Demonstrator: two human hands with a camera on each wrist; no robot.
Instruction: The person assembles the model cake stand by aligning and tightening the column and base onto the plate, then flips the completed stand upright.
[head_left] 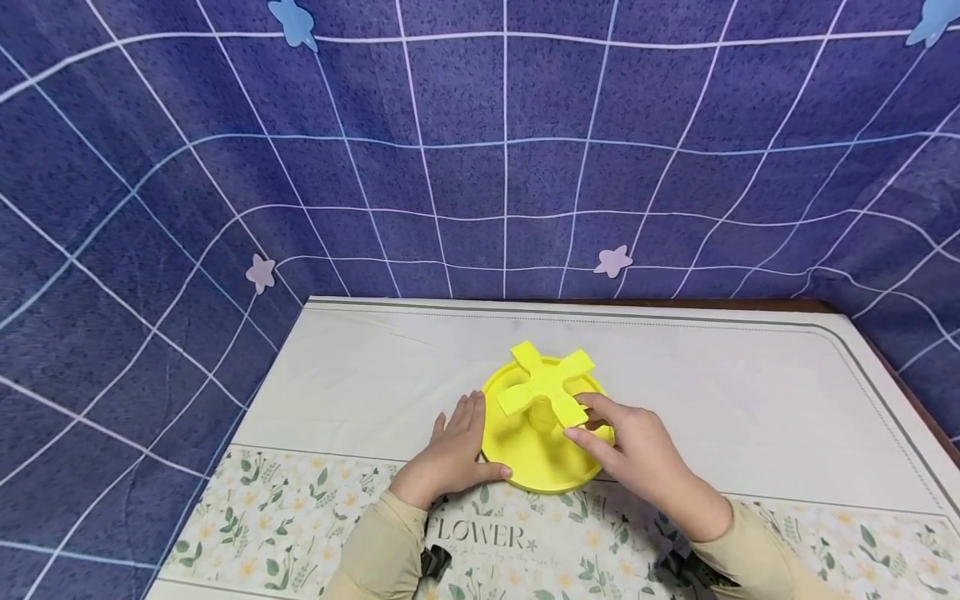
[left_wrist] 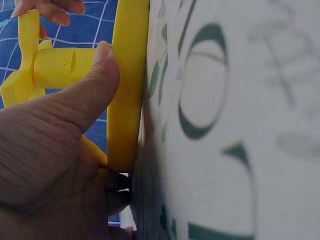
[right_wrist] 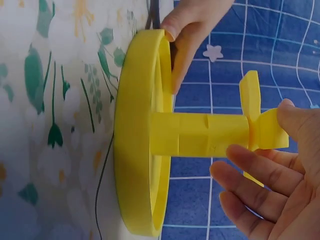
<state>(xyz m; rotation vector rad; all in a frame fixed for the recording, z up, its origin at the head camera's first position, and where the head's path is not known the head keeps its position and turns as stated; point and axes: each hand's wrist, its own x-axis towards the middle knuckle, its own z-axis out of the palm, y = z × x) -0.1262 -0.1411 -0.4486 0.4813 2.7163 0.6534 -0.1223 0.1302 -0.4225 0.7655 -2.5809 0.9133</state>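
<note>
A round yellow dish [head_left: 517, 467] with a raised rim lies on the table. From its middle rises a thick post [right_wrist: 200, 135], marked 35 in the left wrist view, topped by a four-armed yellow cross [head_left: 545, 382]. My left hand [head_left: 453, 454] rests against the dish's left side, fingers extended along the rim and thumb at the front edge. At the cross's front right arm, my right hand [head_left: 637, 442] pinches the end between thumb and forefinger. Its other fingers [right_wrist: 250, 175] hang loosely beside the post in the right wrist view.
A white table cover [head_left: 712, 392] with a flowered, lettered band along the front lies under the dish. Behind and at both sides hangs a blue gridded cloth [head_left: 465, 175] with star shapes. Dark straps [head_left: 435, 562] show near both wrists.
</note>
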